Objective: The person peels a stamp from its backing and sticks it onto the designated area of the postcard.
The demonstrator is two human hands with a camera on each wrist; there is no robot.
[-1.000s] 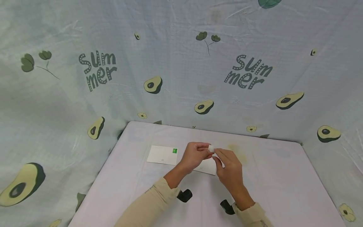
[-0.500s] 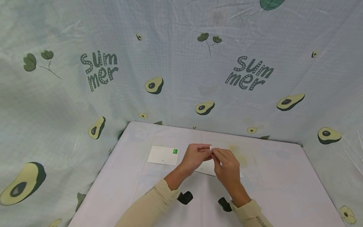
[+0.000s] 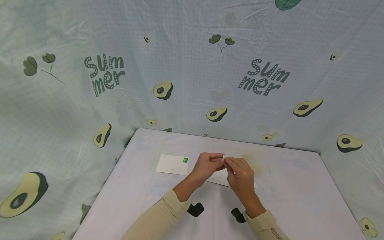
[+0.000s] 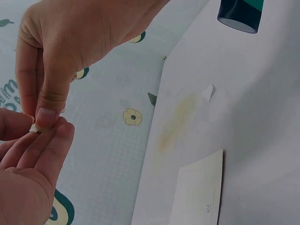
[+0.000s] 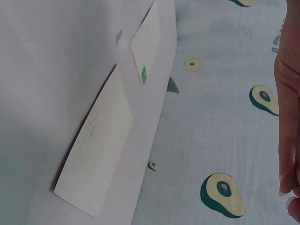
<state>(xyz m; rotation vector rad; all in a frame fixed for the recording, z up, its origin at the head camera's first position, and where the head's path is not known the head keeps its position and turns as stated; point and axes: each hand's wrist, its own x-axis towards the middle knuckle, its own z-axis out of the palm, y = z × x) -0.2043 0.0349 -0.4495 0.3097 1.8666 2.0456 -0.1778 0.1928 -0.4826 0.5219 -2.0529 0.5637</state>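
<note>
In the head view both hands meet above the table's middle. My left hand [image 3: 205, 168] pinches a small white piece [image 4: 33, 127] that looks like paper. The thumb and forefinger of my right hand [image 3: 242, 177] pinch the same piece from the right. Fingertips cover most of it, so its exact kind is hidden. Below the hands lies a white envelope-like card [image 5: 98, 145], partly covered by them in the head view. To the left, a second white card [image 3: 171, 164] lies flat with a green stamp-like square [image 3: 185, 160] in its upper right corner.
A small white paper scrap [image 4: 208, 93] lies on the white tabletop [image 3: 288, 200]. Black wrist devices [image 3: 195, 209] sit at both cuffs. A curtain [image 3: 189, 66] printed with avocados hangs behind the table and along its sides.
The right hand has moved slightly left, and its fingers have closed in on the white piece, hiding more of it. Both cards lie where they were.
</note>
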